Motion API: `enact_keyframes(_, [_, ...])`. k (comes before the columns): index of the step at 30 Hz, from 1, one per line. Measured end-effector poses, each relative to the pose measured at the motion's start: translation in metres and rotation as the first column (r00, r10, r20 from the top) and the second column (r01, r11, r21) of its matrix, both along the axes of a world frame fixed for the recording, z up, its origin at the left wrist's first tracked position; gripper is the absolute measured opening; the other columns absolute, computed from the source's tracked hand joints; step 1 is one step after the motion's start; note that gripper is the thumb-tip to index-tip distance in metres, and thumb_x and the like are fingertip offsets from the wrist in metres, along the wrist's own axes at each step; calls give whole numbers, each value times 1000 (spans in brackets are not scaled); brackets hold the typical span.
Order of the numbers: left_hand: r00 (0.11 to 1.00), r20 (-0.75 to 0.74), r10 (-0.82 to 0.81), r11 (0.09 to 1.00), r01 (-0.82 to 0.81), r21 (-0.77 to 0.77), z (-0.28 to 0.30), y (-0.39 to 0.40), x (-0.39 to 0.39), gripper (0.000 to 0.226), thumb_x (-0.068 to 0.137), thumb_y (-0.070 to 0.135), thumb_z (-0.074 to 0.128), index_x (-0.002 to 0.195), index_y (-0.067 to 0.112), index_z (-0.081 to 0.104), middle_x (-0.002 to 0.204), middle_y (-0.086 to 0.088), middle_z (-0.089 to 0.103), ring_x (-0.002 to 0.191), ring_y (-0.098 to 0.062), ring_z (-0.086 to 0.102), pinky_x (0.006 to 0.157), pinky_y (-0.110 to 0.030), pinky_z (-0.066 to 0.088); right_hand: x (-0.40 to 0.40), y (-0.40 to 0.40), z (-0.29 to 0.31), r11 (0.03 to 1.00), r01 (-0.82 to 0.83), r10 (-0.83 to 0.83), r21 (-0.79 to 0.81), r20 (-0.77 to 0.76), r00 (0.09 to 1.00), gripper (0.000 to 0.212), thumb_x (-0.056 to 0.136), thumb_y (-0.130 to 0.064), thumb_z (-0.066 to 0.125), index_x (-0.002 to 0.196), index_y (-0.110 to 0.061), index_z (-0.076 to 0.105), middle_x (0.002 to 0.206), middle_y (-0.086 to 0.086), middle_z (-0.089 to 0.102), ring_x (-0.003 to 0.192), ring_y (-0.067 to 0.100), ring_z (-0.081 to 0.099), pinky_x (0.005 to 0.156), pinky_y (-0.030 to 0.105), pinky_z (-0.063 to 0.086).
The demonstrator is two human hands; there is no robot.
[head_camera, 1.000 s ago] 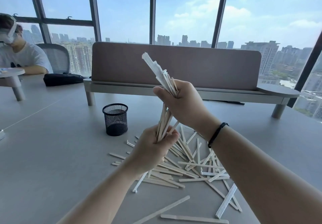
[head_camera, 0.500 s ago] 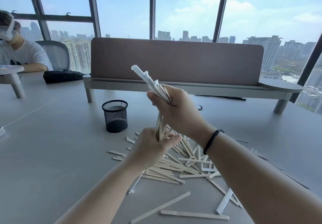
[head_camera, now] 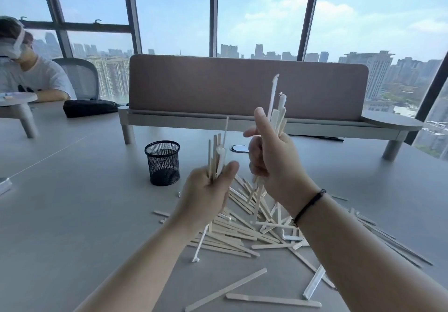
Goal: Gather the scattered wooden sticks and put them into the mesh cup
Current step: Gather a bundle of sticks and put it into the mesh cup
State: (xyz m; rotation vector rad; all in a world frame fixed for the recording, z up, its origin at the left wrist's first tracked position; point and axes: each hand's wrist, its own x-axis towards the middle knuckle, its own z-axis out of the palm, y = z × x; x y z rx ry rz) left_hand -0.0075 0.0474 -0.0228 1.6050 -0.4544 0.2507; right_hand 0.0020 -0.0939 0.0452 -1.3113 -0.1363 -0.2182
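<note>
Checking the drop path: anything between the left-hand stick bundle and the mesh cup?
Nothing visible. The left hand grips a bundle of sticks upright, just right of the mesh cup. Only bare table lies between them, and the cup's mouth is open. The right hand and the loose pile sit on the far side from the cup.

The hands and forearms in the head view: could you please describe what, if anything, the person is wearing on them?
Both forearms are bare, with no sleeves in view. The left hand wears nothing visible. The right hand has a thin black band around its wrist. No gloves or rings show.
</note>
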Motion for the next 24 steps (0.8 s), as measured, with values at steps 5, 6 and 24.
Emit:
enact_keyframes(5, [993,85,76,991,-66,-114,4,6,2,54,86,54,60,50,21,36,42,8,33,35,-16,36,46,-28,38,-4,-15,-26,999,11,-15,-45,-92,996,55,97,-35,59,49,-22,35,44,-3,22,40,14,15,43,21,14])
enact_keyframes(6, [991,93,94,991,-84,-102,2,6,3,55,85,54,62,50,20,38,41,6,35,34,-17,38,47,-29,39,-6,-16,-32,998,7,-14,-68,-92,996,57,97,-34,59,45,-23,38,43,-3,24,40,14,17,43,22,17])
enact_keyframes(24, [992,-30,121,987,-117,110,-20,-12,-3,64,84,48,69,50,-2,45,37,-6,44,34,-18,42,47,-35,42,-16,-27,-81,979,48,-31,-199,86,996,35,93,-23,68,64,-7,55,47,11,45,45,23,43,56,38,40])
